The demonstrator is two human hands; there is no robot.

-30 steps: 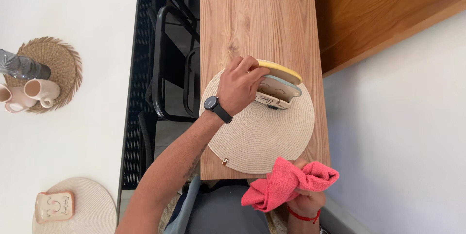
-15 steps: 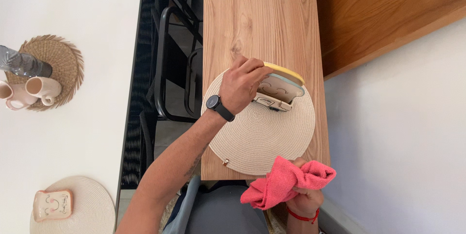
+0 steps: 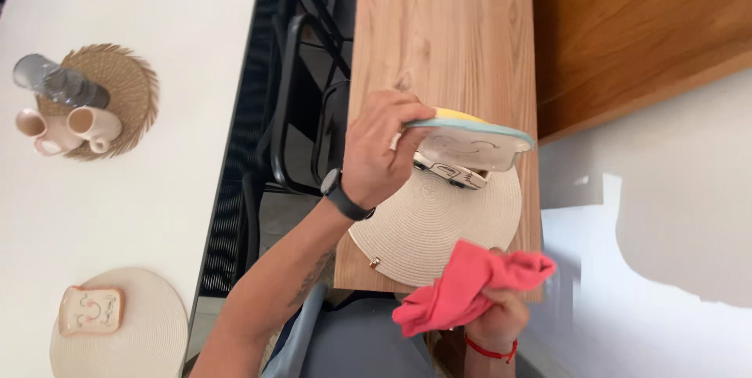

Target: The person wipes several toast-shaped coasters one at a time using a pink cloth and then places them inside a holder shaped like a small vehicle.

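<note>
The toast-shaped plate (image 3: 470,145) is pinched at its near edge by the left hand (image 3: 376,151), tilted above the round woven mat (image 3: 435,229), while the pink cloth (image 3: 470,288) is bunched in the right hand (image 3: 493,319) just below.

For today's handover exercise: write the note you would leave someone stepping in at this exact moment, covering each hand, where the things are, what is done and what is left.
Left hand: grips the toast-shaped plate by its edge, tilted up off the round mat; a small piece shows under it.
Right hand: holds the pink cloth bunched at the mat's near edge.
Mat lies on the wooden counter.
Done: plate lifted.
Left: cloth has not yet reached the mat under the plate; plate not set back down.
</note>
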